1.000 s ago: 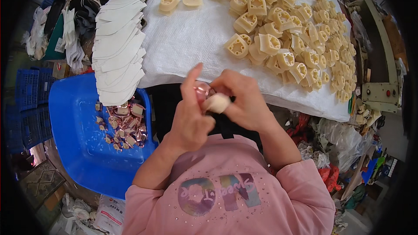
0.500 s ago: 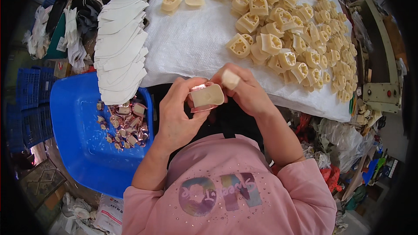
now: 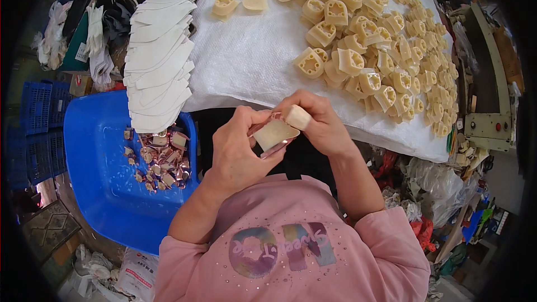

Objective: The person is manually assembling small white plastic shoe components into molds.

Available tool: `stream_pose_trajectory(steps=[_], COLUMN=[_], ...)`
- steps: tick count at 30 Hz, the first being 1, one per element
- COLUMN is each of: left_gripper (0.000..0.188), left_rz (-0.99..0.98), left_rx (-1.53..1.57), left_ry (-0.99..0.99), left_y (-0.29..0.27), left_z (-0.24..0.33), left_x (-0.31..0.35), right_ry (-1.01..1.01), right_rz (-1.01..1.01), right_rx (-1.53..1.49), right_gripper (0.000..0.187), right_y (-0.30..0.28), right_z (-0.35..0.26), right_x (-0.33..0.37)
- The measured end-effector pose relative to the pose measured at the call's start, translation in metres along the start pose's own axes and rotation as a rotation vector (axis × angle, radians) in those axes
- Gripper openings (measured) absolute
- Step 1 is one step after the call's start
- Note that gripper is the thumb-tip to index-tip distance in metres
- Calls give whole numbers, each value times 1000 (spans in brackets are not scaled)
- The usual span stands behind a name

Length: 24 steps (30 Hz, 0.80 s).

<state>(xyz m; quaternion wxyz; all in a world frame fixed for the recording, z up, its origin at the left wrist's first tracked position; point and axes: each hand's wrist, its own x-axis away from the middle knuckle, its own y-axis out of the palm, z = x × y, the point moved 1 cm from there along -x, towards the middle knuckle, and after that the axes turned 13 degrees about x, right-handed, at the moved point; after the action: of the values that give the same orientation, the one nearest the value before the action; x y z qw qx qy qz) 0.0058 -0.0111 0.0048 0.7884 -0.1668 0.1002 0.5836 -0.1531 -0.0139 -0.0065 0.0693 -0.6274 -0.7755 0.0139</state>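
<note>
My left hand [image 3: 234, 144] is closed around a cream block shoe heel [image 3: 274, 136] wrapped in shiny pink covering [image 3: 274, 150], with the heel's bare, flat face showing. Against its far right edge, my right hand [image 3: 320, 123] is closed, fingers pinching the rim of the pink covering. At the right thumb sits a cream cap or wrap [image 3: 298, 117]; I cannot tell whether it is worn or held. Both hands are in front of my body, just off the near edge of the white-covered table [image 3: 240, 61]. The right fingertips are partly hidden.
Many bare cream heels [image 3: 369, 50] are heaped on the table's right side. Overlapping white cut sheets [image 3: 159, 56] lie at its left. A blue tub [image 3: 100, 179] below holds several pink-covered heels [image 3: 165, 162]. A pale green machine [image 3: 492, 117] stands at far right.
The heel has turned and tilted between my hands. My right hand has come in closer, its fingers now at the covering's edge.
</note>
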Motion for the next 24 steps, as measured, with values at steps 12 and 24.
stream_pose_trajectory(steps=[12, 24], left_gripper=[44, 48], left_rz=[179, 315], left_rx=[-179, -140], left_ry=[142, 54], left_y=[17, 16], left_z=[-11, -18], left_x=[3, 9], right_ry=[-43, -195], right_rz=[136, 164], right_rx=[-114, 245], right_gripper=[21, 20], right_y=[18, 27], right_z=[21, 5], right_x=[4, 5])
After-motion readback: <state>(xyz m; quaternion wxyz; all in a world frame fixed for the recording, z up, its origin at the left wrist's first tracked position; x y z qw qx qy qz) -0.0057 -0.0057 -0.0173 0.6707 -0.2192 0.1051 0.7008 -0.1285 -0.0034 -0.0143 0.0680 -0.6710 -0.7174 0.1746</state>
